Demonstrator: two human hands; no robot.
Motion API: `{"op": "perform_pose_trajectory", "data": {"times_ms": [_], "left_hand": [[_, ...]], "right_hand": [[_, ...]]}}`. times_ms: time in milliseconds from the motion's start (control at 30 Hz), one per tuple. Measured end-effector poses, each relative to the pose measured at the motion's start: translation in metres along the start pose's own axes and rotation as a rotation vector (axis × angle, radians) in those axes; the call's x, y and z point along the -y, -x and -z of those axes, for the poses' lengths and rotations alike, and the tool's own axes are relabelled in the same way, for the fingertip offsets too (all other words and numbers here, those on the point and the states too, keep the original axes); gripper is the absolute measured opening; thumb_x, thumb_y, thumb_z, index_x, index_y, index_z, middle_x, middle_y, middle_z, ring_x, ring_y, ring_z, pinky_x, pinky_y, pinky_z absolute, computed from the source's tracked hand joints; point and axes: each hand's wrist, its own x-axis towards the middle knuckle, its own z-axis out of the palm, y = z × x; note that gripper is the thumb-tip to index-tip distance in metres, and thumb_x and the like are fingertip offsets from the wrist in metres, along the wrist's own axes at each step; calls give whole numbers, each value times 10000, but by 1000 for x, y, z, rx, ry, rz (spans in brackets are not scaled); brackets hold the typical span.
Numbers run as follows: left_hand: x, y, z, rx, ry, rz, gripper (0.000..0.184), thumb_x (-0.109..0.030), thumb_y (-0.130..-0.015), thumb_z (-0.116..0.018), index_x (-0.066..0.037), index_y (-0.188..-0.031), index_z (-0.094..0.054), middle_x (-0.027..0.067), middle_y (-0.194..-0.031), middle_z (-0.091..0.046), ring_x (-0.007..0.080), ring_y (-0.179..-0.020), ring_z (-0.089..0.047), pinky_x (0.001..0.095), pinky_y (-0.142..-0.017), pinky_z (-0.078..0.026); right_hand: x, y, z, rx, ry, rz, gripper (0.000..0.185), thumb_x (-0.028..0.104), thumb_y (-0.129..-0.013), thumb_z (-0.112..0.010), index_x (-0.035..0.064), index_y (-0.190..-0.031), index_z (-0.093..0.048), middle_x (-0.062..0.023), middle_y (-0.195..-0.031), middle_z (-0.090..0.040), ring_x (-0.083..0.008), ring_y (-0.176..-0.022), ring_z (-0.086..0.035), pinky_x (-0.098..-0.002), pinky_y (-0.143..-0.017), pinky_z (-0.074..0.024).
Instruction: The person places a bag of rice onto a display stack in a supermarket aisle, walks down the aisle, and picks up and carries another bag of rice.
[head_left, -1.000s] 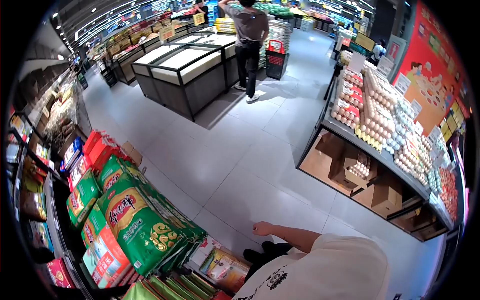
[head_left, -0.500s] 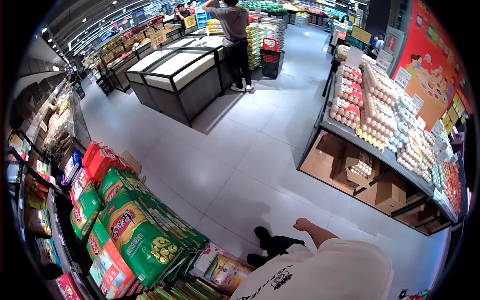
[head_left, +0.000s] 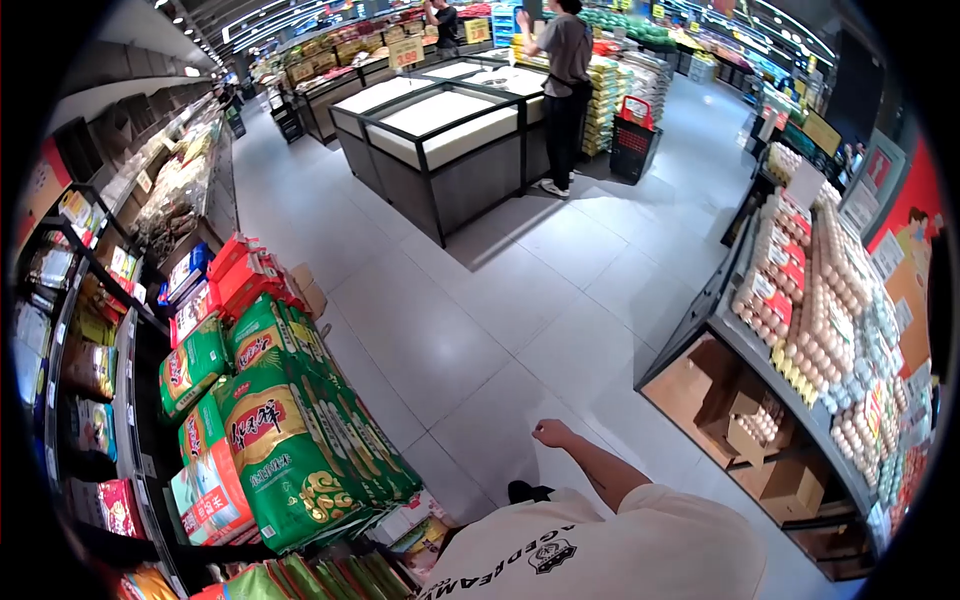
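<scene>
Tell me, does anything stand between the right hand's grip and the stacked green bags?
Nothing visible does: in this view, only floor tiles show between the right hand's grip and the green bags.

Sacks (head_left: 275, 460) lie stacked at the left, with a shelf (head_left: 127, 405) of packs (head_left: 92, 370) to their left. Across the floor (head_left: 480, 390), at the right, eggs (head_left: 825, 300) sit on a stand (head_left: 742, 348), with cartons (head_left: 792, 490) beneath. Farther ahead, between the two sides, is a bin (head_left: 480, 180); a person (head_left: 567, 120) stands beside it. Right of the person is a basket (head_left: 633, 145), before piled bags (head_left: 604, 95).
</scene>
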Motion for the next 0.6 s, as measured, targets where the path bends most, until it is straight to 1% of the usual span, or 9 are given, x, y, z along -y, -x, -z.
{"op": "perform_pose_trajectory", "data": {"times_ms": [33, 100, 267, 333, 467, 500, 533, 567, 600], "left_hand": [[-10, 1, 27, 157, 36, 57, 701, -581, -813, -377, -107, -1326, -335, 266, -1311, -315, 463, -1145, -359, 609, -850, -344], [-10, -18, 29, 295, 35, 47, 684, -565, -816, -383, -109, -1323, -339, 251, -1315, -320, 447, -1149, -364, 595, -855, -347], [19, -62, 2, 460, 20, -144, 643, -524, -822, -400, -114, -1314, -347, 213, -1324, -330, 408, -1157, -376, 559, -867, -353], [30, -77, -8, 503, 31, -212, 627, -508, -825, -407, -116, -1311, -350, 198, -1328, -335, 392, -1160, -381, 545, -871, -355], [50, -99, -32, 562, 65, -299, 596, -475, -830, -420, -120, -1304, -356, 168, -1335, -343, 360, -1166, -391, 516, -881, -360], [53, -106, -38, 569, 51, -297, 588, -467, -831, -424, -121, -1302, -358, 161, -1337, -345, 352, -1168, -393, 509, -883, -362], [55, -110, -45, 574, 27, -284, 580, -459, -833, -427, -122, -1300, -359, 153, -1339, -347, 345, -1170, -396, 502, -886, -363], [54, -117, -51, 573, -67, -230, 671, -563, -808, -406, -143, -1324, -322, 118, -1378, -302, 340, -1231, -325, 525, -901, -350], [49, -118, -60, 496, -95, -202, 669, -573, -813, -390, -179, -1341, -276, 112, -1396, -256, 363, -1241, -292, 532, -902, -350]], "right_hand": [[9, -10, 13, -7, -21, 9, 383, 351, -753, -513, 18, -907, -625, -190, -928, -614, -347, -894, -570, -411, -795, -451], [18, -26, 36, -19, -24, 20, 374, 353, -761, -520, 23, -903, -624, -183, -926, -615, -337, -896, -570, -401, -796, -451], [-19, -33, 50, -42, -1, -51, 382, 376, -769, -531, 30, -900, -627, -177, -944, -611, -320, -906, -570, -376, -797, -453], [-36, -18, 44, -23, 1, -95, 376, 348, -739, -525, 6, -846, -635, -205, -902, -614, -355, -894, -566, -411, -800, -450], [-70, 12, 20, 245, 90, -328, 402, 366, -720, -510, 1, -823, -643, -216, -894, -615, -364, -865, -578, -415, -782, -462], [-76, 22, 11, 181, 133, -229, 350, 356, -746, -497, 43, -634, -608, -86, -528, -578, -213, -451, -550, -351, -499, -475], [-81, 25, 5, 224, 125, -256, 352, 361, -748, -499, 40, -661, -617, -99, -562, -592, -229, -491, -566, -357, -528, -481], [-76, 34, 3, 266, 115, -288, 357, 365, -750, -500, 37, -687, -626, -112, -596, -605, -245, -531, -582, -363, -558, -487], [-73, 42, 1, 304, 105, -323, 363, 370, -752, -501, 34, -713, -635, -125, -630, -619, -262, -571, -598, -369, -587, -493]]}}
